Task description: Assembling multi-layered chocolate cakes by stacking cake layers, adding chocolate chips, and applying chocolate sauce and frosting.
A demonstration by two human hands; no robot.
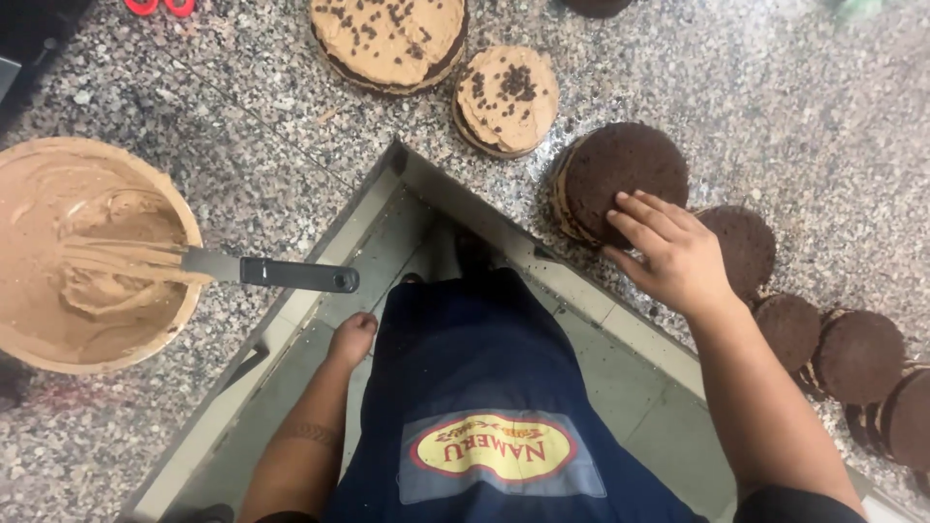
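The right hand (678,254) is laid flat on the near edge of a dark round cake (608,179), fingers spread and pressing on its top; nothing is clasped, the grip is open. The cake is stacked in layers with pale cream between them and sits on the speckled stone worktop (242,126), close to its inner corner.

The left hand (352,337) is held low beside the dark blue apron (465,387), below the worktop edge, fingers curled into a loose fist with nothing seen in it.

A bowl of light brown cream (92,254) is seen at the left, with a spatula (281,274) resting in it, its black handle pointing toward the corner.

Two cakes topped with cream and chocolate chips, one larger (389,39) and one smaller (506,99), are set just beyond the dark cake. A row of smaller dark cakes (857,353) is lined along the right.
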